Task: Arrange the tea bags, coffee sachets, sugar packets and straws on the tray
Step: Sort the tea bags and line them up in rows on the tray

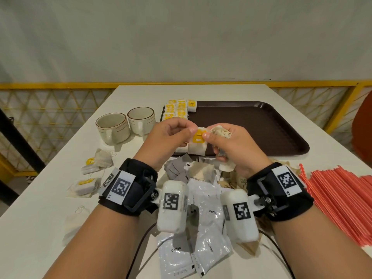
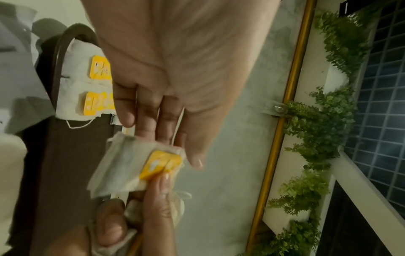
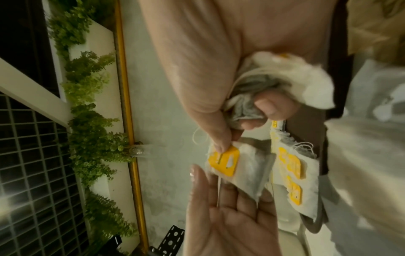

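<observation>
Together, both hands pinch one tea bag (image 1: 198, 144) above the tray (image 1: 261, 125), right hand (image 1: 231, 146) bunching spares, left hand (image 1: 171, 137) likely straightening it for the far-left rows.

"Coffee" reads on the white sachets (image 1: 209, 213) below my wrists, and partly, "Coffe", on a grey sachet (image 1: 177, 168) just under my hands. "R1" on my right wristband tag (image 1: 286, 181), "L1" on the left tag (image 1: 120, 187). Teabag tag (image 1: 198, 136) print too blurred.
</observation>
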### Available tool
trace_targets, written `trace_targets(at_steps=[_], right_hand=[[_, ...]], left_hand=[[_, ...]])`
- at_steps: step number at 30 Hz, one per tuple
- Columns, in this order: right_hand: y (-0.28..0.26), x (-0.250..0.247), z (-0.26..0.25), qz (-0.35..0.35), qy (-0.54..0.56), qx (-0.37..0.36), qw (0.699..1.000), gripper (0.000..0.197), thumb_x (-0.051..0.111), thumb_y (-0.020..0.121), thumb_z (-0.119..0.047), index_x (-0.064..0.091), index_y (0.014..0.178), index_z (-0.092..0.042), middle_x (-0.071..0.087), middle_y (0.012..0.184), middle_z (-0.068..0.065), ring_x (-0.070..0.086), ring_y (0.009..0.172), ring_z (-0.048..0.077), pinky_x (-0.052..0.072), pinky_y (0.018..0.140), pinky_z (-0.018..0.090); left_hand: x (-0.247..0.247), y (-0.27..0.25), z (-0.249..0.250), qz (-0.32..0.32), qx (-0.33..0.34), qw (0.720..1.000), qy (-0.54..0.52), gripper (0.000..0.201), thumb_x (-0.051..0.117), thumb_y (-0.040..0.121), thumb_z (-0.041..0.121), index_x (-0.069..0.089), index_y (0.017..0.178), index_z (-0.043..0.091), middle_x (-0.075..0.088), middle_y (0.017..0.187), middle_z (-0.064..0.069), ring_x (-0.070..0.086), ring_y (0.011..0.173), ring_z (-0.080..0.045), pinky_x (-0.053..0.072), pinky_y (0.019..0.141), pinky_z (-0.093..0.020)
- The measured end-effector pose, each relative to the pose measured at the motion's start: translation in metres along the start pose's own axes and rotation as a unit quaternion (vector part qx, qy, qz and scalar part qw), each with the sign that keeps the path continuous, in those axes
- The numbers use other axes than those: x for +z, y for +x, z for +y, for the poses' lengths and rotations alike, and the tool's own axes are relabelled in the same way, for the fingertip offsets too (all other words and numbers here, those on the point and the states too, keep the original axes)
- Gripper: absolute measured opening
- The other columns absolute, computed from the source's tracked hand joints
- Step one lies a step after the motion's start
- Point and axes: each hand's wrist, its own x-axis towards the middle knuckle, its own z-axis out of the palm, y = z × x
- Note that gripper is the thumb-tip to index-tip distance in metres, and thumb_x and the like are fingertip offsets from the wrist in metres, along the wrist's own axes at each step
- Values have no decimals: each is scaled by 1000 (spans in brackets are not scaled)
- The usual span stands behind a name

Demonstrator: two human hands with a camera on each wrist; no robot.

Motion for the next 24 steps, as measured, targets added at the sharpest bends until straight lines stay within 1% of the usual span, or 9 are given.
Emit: trace_targets(at_steps=[2, 4, 6, 8, 11, 14, 18, 21, 24], right_hand=[[-1, -2, -2, -19, 29, 17, 999, 16, 69, 87, -15, 69, 100, -6, 54, 64, 0, 43, 52, 8, 33, 42, 20], [-1, -6, -3, -36, 18, 38, 998, 19, 70, 85, -13, 69, 103, -5, 53, 63, 1, 42, 49, 10, 29, 41, 19], [0, -11, -4, -49, -76, 57, 994, 16, 73, 83, -16, 72, 98, -12, 54, 61, 1, 42, 48, 11, 30, 40, 20], [0, -13, -6, -77, -210, 69, 972, 11, 76, 80, -23, 74, 90, -18, 59, 59, -5, 48, 48, 8, 36, 41, 21], [-2, -10, -5, -126, -299, 82, 942, 18, 77, 79, -31, 74, 88, -15, 63, 62, -7, 55, 50, 0, 41, 43, 15], [-2, -7, -2, -146, -320, 89, 932, 28, 77, 78, -34, 73, 85, -7, 63, 64, -2, 57, 56, 6, 42, 46, 16], [-2, -8, -2, -145, -325, 84, 931, 22, 75, 80, -22, 71, 87, -1, 62, 65, 2, 55, 51, 7, 42, 46, 18], [0, -9, -3, -96, -274, 81, 953, 16, 73, 80, -15, 70, 87, -1, 59, 61, 1, 50, 46, 7, 39, 43, 20], [4, -14, -7, 42, -163, 15, 986, 7, 73, 80, -13, 70, 80, -6, 58, 62, -2, 47, 48, 7, 37, 46, 21]], left_hand=[[1, -1, 0, -25, -5, 1000, 7, 18, 72, 79, 10, 65, 92, 21, 69, 79, 1, 64, 75, -11, 52, 71, -23], [-4, 0, -1, 2, -1, 1000, 28, 25, 72, 79, 3, 63, 94, 21, 63, 72, -1, 61, 67, -11, 49, 66, -23], [-12, 3, -2, 72, 7, 997, 39, 23, 71, 81, 3, 60, 91, 21, 59, 68, -2, 58, 63, -13, 46, 63, -25], [-20, 5, -3, 113, 11, 993, 33, 22, 70, 82, 4, 55, 84, 19, 56, 67, -4, 55, 62, -15, 45, 60, -23], [-23, 5, -5, 110, 19, 993, 34, 22, 72, 80, 2, 56, 74, 17, 59, 65, -5, 54, 57, -12, 44, 55, -18], [-20, 6, -6, 105, 12, 994, 39, 14, 74, 79, 6, 63, 77, 14, 67, 70, -4, 57, 59, -10, 46, 55, -18], [-19, 6, -7, 89, 14, 995, 46, 13, 65, 85, 1, 66, 81, 13, 65, 65, 4, 52, 52, -3, 42, 53, -14], [-19, 6, -8, 92, 7, 994, 57, 24, 56, 86, -7, 67, 78, 14, 60, 68, -1, 49, 51, -3, 41, 53, -14], [-18, 6, -10, 95, -14, 990, 103, 30, 54, 85, -6, 69, 74, 18, 63, 77, -4, 51, 59, -4, 41, 57, -14]])
